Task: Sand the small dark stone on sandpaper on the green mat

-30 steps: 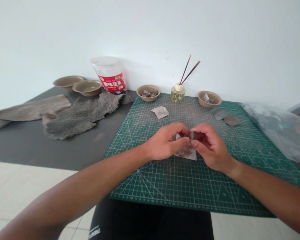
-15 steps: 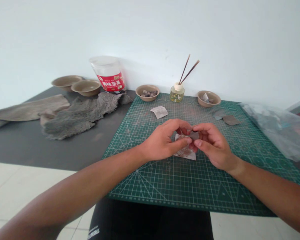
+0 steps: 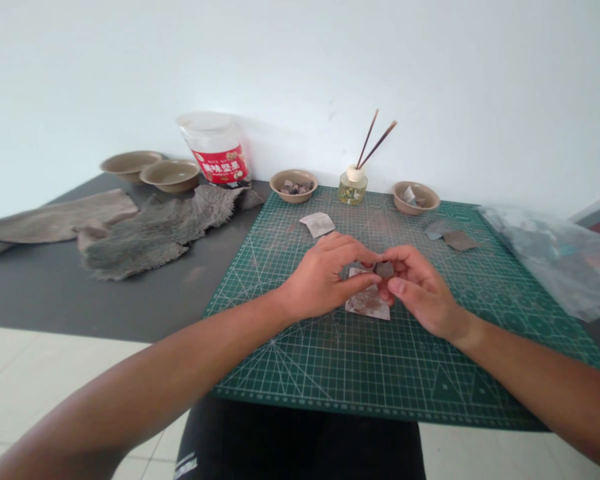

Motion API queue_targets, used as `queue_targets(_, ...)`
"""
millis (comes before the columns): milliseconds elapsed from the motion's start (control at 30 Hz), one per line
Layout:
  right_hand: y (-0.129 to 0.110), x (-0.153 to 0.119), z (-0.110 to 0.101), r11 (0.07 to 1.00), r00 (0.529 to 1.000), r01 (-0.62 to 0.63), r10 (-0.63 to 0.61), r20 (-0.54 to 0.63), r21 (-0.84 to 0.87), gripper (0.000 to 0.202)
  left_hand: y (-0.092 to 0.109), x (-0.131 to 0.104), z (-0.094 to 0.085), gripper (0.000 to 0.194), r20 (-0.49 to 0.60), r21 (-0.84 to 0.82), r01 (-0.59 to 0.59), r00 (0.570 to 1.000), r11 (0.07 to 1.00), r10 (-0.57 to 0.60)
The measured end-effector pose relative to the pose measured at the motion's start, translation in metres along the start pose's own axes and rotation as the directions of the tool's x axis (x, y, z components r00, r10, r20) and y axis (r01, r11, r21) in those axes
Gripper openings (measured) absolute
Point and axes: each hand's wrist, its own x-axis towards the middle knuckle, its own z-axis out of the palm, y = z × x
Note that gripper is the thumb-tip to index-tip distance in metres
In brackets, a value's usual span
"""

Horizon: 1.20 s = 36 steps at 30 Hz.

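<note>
Between my two hands is a small grey-brown stone-like piece [image 3: 385, 269] with a flat face, held up above the mat. My left hand [image 3: 327, 277] pinches it from the left with thumb and fingertips. From the right, the fingertips of my right hand [image 3: 423, 288] are closed around its other side. Directly beneath lies a whitish square of paper, perhaps sandpaper [image 3: 367, 308], smeared with brown dust and partly covered by my fingers. A green cutting mat [image 3: 330, 360] spreads under both hands.
Farther back stand a bowl of stone-like bits [image 3: 294, 193], a reed diffuser [image 3: 353, 187] and another bowl [image 3: 416, 205]. Paper squares [image 3: 317, 224] [image 3: 460, 240] lie around. Left are grey rough cloths [image 3: 145, 240], two bowls [image 3: 170, 183] and a plastic jar [image 3: 223, 163]; right, a plastic bag [image 3: 555, 253].
The small piece has turned between my fingers, and its flat grey-brown face now shows more plainly. My left fingers have straightened a little; both hands stay in nearly the same place.
</note>
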Motion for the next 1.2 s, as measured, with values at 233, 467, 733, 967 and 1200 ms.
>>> queue_targets(233,-0.0008,0.0004,0.0083,0.981,0.993,0.043,-0.062,-0.097,-0.187,0.015,-0.002,-0.0002,0.0066,0.01,-0.015,0.084,-0.083,0.996,0.993,0.085)
queue_targets(467,-0.0005,-0.0004,0.0099,0.973,0.988,0.047,-0.079,-0.132,-0.228,0.005,-0.0032,-0.0003,0.0074,0.009,-0.019,0.108,-0.144,0.989,0.984,0.147)
queue_targets(733,-0.0007,-0.0035,0.0066,0.913,0.969,0.058,-0.149,-0.199,-0.403,0.01,-0.0027,-0.0007,0.0042,0.01,0.022,0.166,-0.155,0.988,0.974,0.153)
queue_targets(967,0.0042,-0.0065,0.0016,0.968,0.982,0.069,-0.109,-0.154,-0.242,0.018,-0.0048,-0.0014,0.0001,0.014,0.022,0.176,-0.124,0.992,0.976,0.122)
queue_targets(1200,0.0015,-0.0074,0.0034,0.955,0.98,0.097,-0.142,-0.143,-0.279,0.02,0.0007,-0.0034,0.0008,0.022,0.026,-0.029,-0.019,0.999,0.999,0.019)
